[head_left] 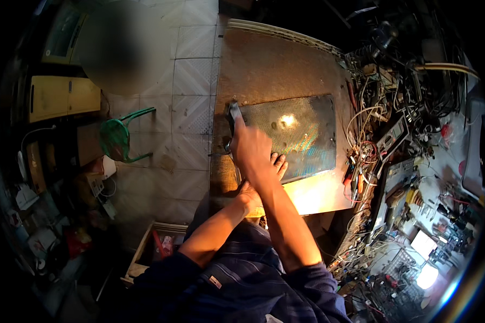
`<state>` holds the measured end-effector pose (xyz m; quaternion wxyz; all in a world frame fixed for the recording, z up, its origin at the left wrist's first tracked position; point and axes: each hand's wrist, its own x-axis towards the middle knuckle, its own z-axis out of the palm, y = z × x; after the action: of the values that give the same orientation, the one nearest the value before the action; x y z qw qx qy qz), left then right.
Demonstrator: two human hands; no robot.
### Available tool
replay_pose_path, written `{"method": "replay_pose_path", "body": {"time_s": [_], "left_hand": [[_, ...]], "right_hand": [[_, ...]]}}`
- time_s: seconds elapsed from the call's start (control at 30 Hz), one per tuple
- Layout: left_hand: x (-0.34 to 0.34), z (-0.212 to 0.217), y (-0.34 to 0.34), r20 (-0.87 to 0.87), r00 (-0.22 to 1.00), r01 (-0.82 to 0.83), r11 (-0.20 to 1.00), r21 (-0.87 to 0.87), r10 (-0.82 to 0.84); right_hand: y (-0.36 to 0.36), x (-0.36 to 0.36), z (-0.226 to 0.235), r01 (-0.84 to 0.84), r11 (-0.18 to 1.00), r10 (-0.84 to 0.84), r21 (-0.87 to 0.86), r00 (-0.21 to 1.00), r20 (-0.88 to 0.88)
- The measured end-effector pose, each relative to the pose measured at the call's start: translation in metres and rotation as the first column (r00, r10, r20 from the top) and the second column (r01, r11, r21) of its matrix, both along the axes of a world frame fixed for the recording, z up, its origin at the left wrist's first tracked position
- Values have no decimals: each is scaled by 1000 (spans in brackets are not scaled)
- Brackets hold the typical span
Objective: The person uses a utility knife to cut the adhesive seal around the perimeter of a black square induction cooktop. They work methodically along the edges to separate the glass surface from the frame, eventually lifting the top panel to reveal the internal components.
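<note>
My right hand (250, 148) is closed around a dark hand tool with a greyish end (234, 112), whose exact kind I cannot make out. It points away from me at the left edge of a dark, textured rectangular sheet (307, 132) with a bright glare spot and blue-green sheen. Crossing beneath my right wrist, my left hand (278, 164) rests its fingertips on the sheet's near-left part. Its palm is mostly hidden by my right arm. A small shiny metal piece (228, 146) shows beside my right hand. The sheet lies on a brown wooden table (285, 62).
Tangled wires (364, 118) crowd the table's right side, with a multimeter (392, 133) among them. A green stool (116, 139) stands on the tiled floor (191, 118) to the left. An open drawer (143, 250) sits near my left elbow. A bright lamp (427, 276) glows lower right.
</note>
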<state>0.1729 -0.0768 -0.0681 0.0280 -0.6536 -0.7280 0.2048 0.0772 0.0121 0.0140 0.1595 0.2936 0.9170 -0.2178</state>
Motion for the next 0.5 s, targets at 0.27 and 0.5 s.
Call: {"method": "replay_pose_path", "body": {"time_s": [0.27,0.5], "left_hand": [[12,-32,-7,388,920,-172,943,283,51],[4,-1,3,502,858,-207,967,151,105]], "right_hand": [[7,121,35,278,957,-287,-87,952,-108],[-20,227,51,513,821,-558,-250,813,-165]]}}
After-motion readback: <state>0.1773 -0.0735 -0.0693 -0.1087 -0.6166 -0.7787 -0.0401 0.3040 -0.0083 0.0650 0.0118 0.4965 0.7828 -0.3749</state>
